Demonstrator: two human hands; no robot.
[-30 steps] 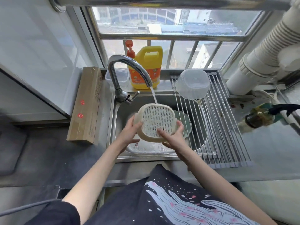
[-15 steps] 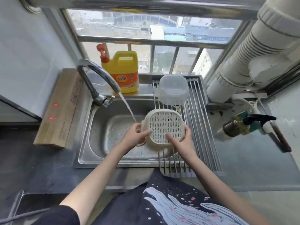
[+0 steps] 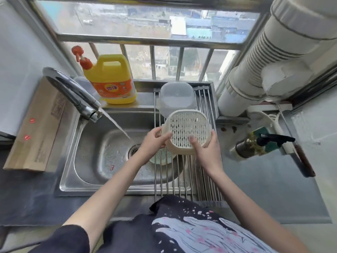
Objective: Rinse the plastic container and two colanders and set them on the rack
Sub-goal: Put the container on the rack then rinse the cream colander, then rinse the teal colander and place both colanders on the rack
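A: Head view: we see both hands gripping the cream colander (image 3: 187, 131) bottom-up over the roll-up rack (image 3: 204, 172), which lies across the right part of the sink (image 3: 87, 152).

B: How do our fingers sit on it?

A: The left hand (image 3: 153, 143) pinches the rim at nine o'clock, thumb on top. The right hand (image 3: 207, 150) is wrapped around the edge at about four o'clock, thumb pressed on the perforated base. Whether the colander touches the rack bars, we cannot tell.

B: And the other pieces?

A: The clear plastic container (image 3: 176, 99) rests upside down on the rack at twelve o'clock from the colander, just beside it. A pale green colander (image 3: 160, 157) lies in the sink under the bars, at about seven o'clock, partly hidden by our left wrist.

B: The water?

A: It runs from the faucet (image 3: 73, 94) in a slanted stream toward the drain (image 3: 134, 149), at nine o'clock from our hands. A yellow detergent jug (image 3: 111, 79) stands on the ledge behind the sink, and a cardboard box (image 3: 38, 126) lies on the worktop at the far left.
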